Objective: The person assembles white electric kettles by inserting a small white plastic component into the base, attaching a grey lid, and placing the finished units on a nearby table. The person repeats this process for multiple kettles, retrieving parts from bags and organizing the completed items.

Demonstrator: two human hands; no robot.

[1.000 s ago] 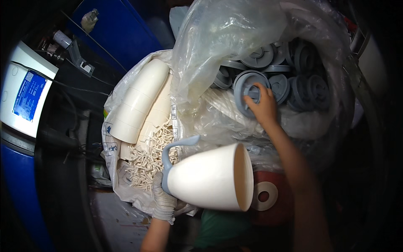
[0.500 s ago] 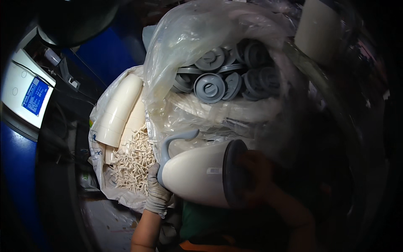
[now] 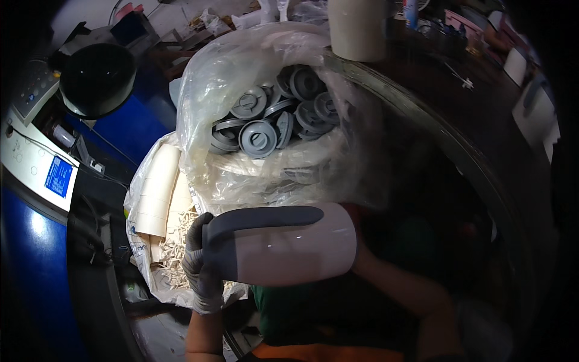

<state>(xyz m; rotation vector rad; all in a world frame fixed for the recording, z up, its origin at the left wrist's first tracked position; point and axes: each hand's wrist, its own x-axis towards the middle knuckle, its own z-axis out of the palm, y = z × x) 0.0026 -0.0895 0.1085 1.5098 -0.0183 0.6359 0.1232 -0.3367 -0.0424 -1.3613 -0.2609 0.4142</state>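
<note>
A pale jug (image 3: 295, 250) with a dark grey handle (image 3: 265, 218) along its upper side lies level in front of me. My left hand (image 3: 198, 259), in a light knitted glove with darker fingers, is closed on the jug's grey end. At the pale rounded end, my bare right hand (image 3: 363, 256) holds the jug from behind, its fingers mostly hidden in shadow. Just beyond the left hand, a plastic bag (image 3: 136, 265) contains many small cream plastic pieces (image 3: 172, 265) and a curved cream shell (image 3: 158, 196).
Behind the jug, a large clear bag (image 3: 199, 90) contains several round grey lids (image 3: 258, 139). A tall pale vessel (image 3: 357, 30) stands on a dark work surface (image 3: 434, 78) at the far right. A white device (image 3: 36, 163) with a blue label and a black round bowl-like thing (image 3: 98, 78) are at left.
My view has swung rightward. The jug's handle now runs along its upper side, and the dark ring at its right end no longer shows. Whether it is the same jug, I cannot tell.
</note>
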